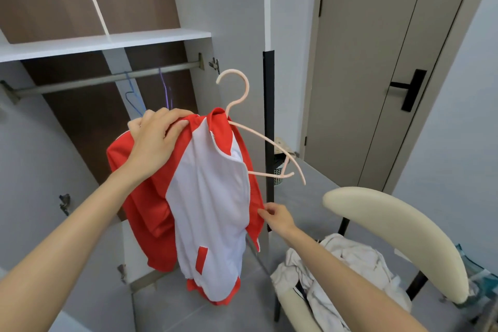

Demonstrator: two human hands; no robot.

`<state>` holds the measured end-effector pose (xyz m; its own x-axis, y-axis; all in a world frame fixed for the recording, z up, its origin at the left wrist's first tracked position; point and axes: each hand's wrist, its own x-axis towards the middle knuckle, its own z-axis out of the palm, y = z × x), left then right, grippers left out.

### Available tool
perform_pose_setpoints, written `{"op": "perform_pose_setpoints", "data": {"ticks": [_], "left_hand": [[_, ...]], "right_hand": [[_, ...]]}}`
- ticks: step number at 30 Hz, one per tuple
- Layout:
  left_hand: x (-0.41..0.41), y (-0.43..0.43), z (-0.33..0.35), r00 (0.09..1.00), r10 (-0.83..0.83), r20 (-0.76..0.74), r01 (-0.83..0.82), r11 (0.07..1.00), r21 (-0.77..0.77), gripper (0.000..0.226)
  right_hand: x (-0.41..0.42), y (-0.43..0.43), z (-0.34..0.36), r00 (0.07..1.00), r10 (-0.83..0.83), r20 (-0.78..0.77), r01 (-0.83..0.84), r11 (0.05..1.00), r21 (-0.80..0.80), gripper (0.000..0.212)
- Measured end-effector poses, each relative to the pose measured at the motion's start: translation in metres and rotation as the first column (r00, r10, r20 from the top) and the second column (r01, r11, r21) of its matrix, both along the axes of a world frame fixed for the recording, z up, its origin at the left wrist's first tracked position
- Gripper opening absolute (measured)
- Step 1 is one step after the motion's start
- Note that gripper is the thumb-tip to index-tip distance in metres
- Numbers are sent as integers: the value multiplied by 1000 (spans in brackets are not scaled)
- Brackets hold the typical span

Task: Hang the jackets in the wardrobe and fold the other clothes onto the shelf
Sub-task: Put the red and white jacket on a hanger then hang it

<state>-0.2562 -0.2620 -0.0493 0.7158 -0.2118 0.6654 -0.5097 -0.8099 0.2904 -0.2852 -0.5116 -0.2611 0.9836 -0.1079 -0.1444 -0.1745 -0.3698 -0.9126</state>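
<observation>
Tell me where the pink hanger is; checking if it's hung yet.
Head view, centre: the pink hanger sits half inside the red-and-white jacket that the left hand holds, right of the wardrobe rail, not on it.

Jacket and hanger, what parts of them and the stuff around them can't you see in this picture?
All in the head view:
The hanger: its far arm is hidden inside the jacket.
The jacket's shoulder: covered by the left hand.
The hangers on the rail: blurred, bottoms behind that hand.
The clothes on the chair: partly under the right arm, cut off at the bottom edge.
The basket: mostly behind the black strip.
</observation>
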Motion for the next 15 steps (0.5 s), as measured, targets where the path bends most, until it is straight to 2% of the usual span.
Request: {"op": "perform_pose_setpoints", "data": {"ticks": [6, 11, 15], "left_hand": [[4, 20, -17, 997, 65, -41, -65, 998, 9, 28], [9, 42, -35, 997, 34, -76, -32, 999, 23, 31], [5, 55, -52, 994, -6, -107, 19, 992, 128, 31]], "right_hand": [[8, -39, 20, 954, -238, 183, 228, 971, 76, 19], [13, -70, 55, 922, -204, 328, 228, 973, -37, 19], [16, -83, 88, 880, -196, 432, 281, 949, -141, 23]]}}
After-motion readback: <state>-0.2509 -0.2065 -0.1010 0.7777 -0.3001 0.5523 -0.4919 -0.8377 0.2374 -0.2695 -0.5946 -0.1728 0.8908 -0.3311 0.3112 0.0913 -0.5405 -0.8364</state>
